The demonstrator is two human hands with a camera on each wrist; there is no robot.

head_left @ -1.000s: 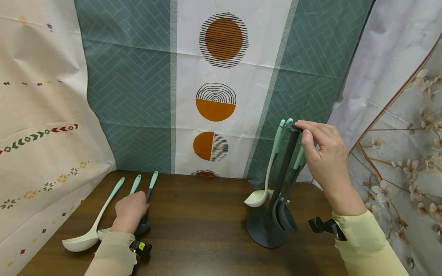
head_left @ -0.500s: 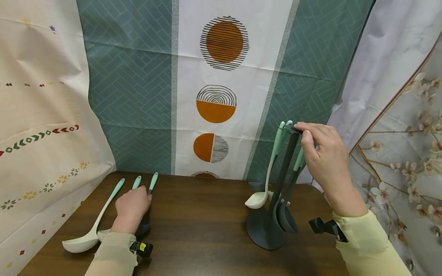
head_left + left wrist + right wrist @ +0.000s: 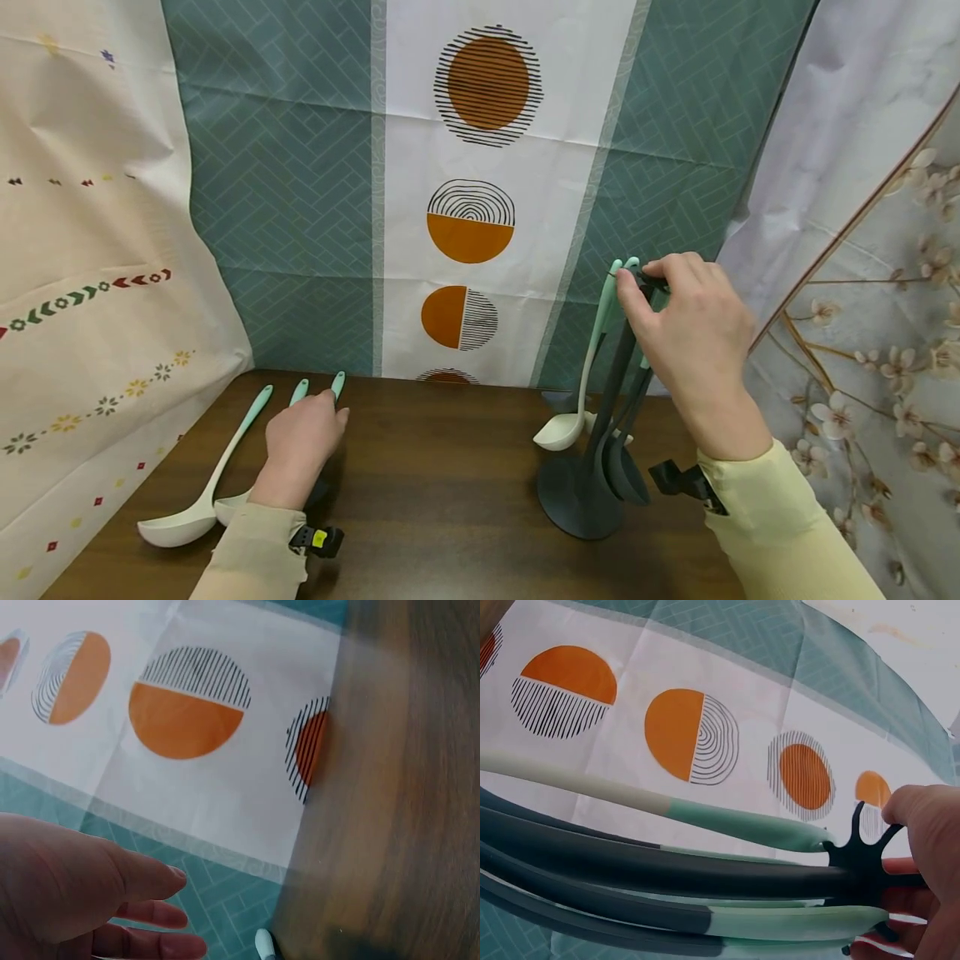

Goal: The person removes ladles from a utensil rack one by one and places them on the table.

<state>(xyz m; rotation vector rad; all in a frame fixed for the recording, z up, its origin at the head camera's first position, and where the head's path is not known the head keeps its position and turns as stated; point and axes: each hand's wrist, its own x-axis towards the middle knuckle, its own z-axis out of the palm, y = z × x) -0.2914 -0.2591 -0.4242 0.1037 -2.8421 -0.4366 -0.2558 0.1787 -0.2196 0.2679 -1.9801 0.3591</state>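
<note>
My right hand (image 3: 693, 333) grips the hooked top of a dark utensil stand (image 3: 573, 508). In the right wrist view, the thumb lies on one arm of the star-shaped hook rack (image 3: 859, 862), fingers behind it. A white ladle (image 3: 561, 432) and a dark ladle (image 3: 626, 475) hang there among other mint-handled utensils. At the left, my left hand (image 3: 303, 437) hovers over utensils lying on the table, its fingers loose and holding nothing in the left wrist view. Under it, a mint handle (image 3: 338, 385) and a white utensil (image 3: 232, 504) are partly hidden.
A white ladle with a mint handle (image 3: 187, 521) lies left of my left hand on the brown wooden table (image 3: 442, 483). Patterned cloth (image 3: 472, 208) hangs behind the table, with curtains at both sides.
My left hand has shifted right, toward the rightmost lying utensil. My right hand has moved left, its thumb now across the stand's top. The stand and utensils stay in place.
</note>
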